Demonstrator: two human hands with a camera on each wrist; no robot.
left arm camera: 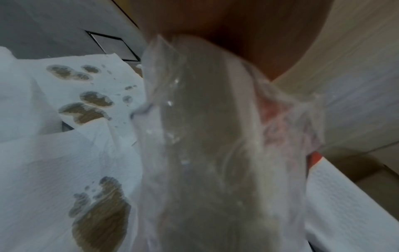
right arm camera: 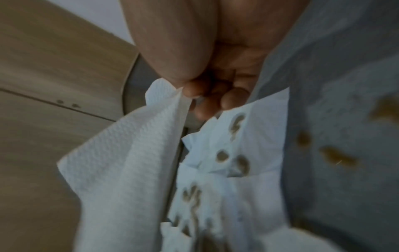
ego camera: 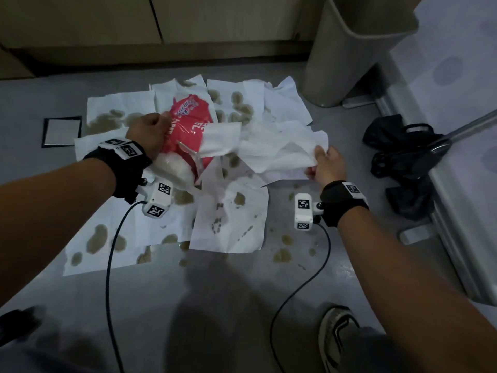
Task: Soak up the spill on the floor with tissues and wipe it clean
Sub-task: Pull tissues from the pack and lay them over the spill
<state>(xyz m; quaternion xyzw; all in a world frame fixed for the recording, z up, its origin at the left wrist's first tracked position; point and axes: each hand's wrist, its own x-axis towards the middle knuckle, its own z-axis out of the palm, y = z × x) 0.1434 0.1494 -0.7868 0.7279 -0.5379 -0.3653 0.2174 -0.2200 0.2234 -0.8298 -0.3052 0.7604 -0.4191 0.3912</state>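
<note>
Floor (ego camera: pixel 215 292) room is tight on the far side and to my right: cabinet fronts (ego camera: pixel 94 22) run along the far edge, a grey bin (ego camera: pixel 349 49) stands at the far right corner of the mess, and a metal frame (ego camera: pixel 443 211) with a black bag (ego camera: pixel 403 157) against it closes off the right. Bare grey floor lies open nearer to me, where my shoe (ego camera: pixel 336 337) is planted. Tissues (ego camera: pixel 228 219) are spread flat across the middle of the floor, many blotched with brown where they lie on the spill (ego camera: pixel 281 255); a few brown drops sit uncovered just past the near right edge of the sheets. A small dark-framed square plate (ego camera: pixel 61 130) is set into the floor to the left of them.

My left hand (ego camera: pixel 149 133) is curled around the red and clear tissue pack (ego camera: pixel 188 135), holding it above the spread sheets. My right hand (ego camera: pixel 326 165) pinches the corner of a clean tissue (ego camera: pixel 277 152) between thumb and fingers (right arm camera: pixel 235 98); the sheet stretches from the pack's open end across to that hand, lifted off the stained ones below.
</note>
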